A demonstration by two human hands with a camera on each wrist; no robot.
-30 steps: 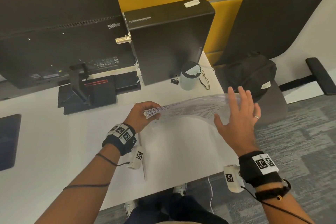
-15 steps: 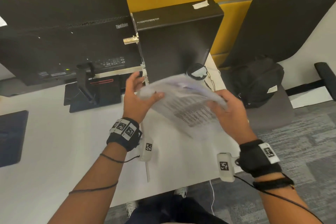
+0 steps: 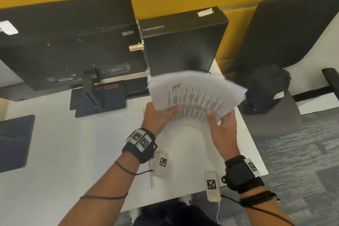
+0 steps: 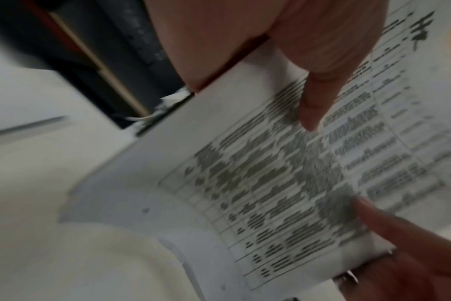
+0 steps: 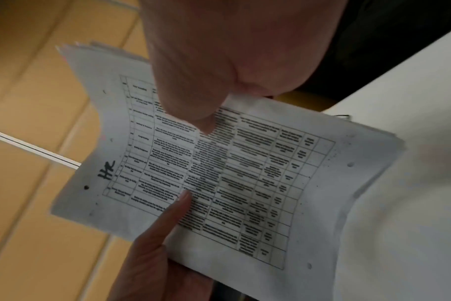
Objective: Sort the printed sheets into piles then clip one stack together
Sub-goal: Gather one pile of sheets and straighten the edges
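A stack of printed sheets (image 3: 196,95) with a table of text and a handwritten mark is held up above the white desk (image 3: 73,152), its face towards me. My left hand (image 3: 161,115) grips its near left edge, thumb on the printed face. My right hand (image 3: 220,121) grips the near right edge, thumb likewise on top. In the left wrist view the sheets (image 4: 283,173) fill the frame under my left thumb (image 4: 312,101). The right wrist view shows the stack (image 5: 232,173) bowed between both thumbs. The stack hides the spot where a black binder clip lay earlier.
A black monitor (image 3: 69,42) on its stand (image 3: 97,101) and a black computer case (image 3: 183,42) line the back of the desk. A dark pad (image 3: 14,139) lies at the left edge. A chair (image 3: 286,42) with a black bag (image 3: 264,88) stands right of the desk.
The stack went from lying flat in my left hand to being lifted and tilted up facing me. My right hand, open beside it a second ago, now grips its right edge.
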